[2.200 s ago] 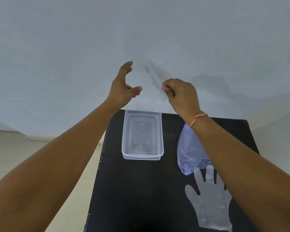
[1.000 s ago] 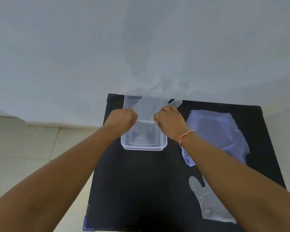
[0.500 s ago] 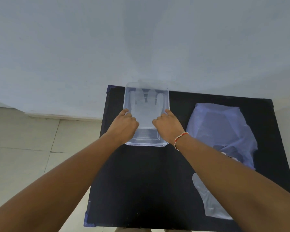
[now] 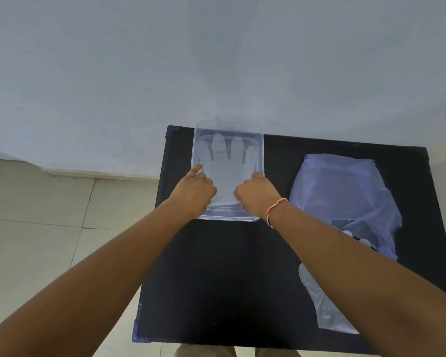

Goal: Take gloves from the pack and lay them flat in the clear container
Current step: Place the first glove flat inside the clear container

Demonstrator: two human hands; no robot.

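A clear rectangular container (image 4: 263, 150) stands at the far left of the black table (image 4: 229, 279). A translucent glove (image 4: 225, 171) lies flat inside it, fingers pointing away from me. My left hand (image 4: 193, 191) and my right hand (image 4: 255, 194) rest on the glove's two sides near the cuff, index fingers stretched forward and the other fingers curled on the plastic. The pack, a bluish plastic bag (image 4: 345, 186), lies to the right. Another translucent glove (image 4: 319, 305) lies on the table near me, partly hidden under my right forearm.
A pale wall rises right behind the table's far edge. Tiled floor (image 4: 36, 240) lies to the left, below the table's left edge. Bare black tabletop stretches between the container and me.
My hands brought the glove down from in front of the wall into the container and spread it flat. My index fingers have now slid forward along its sides.
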